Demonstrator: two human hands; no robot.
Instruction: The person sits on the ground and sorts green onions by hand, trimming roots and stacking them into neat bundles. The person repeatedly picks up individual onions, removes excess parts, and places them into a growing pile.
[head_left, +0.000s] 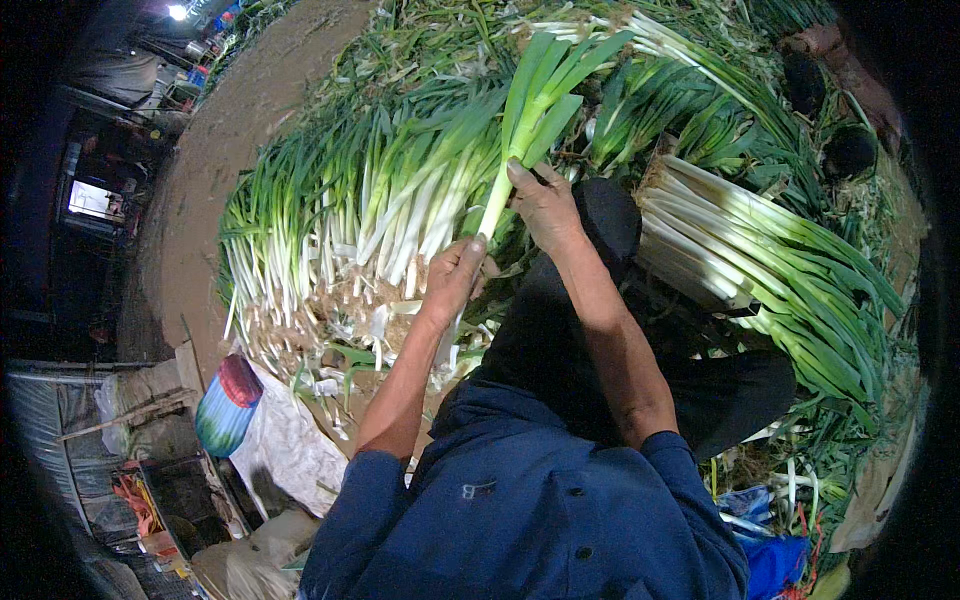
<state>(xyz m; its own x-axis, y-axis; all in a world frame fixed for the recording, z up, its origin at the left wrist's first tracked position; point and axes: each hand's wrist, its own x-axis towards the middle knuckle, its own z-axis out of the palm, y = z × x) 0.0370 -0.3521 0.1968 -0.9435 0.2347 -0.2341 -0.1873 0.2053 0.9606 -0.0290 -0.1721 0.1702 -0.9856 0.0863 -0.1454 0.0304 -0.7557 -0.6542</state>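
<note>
Both my hands are on one leek or large green onion (496, 196), held slantwise with its green leaves fanned out at the top. My left hand (454, 276) grips the lower white stem, thumb on top. My right hand (543, 201) holds the stem higher up, just below the leaves. To the left lies a wide row of green onions (390, 202), their roots toward me and leaves pointing away. On my right, a stack of long white-stemmed green onions (727, 232) rests across a low support, its roots at the left end.
Loose leaves and trimmings (420, 52) cover the ground ahead. A cushion with a watermelon-like print (229, 409) and a whitish sheet (289, 442) lie at lower left. A blue bag (772, 566) sits at lower right. Another person's arm (862, 75) shows at upper right.
</note>
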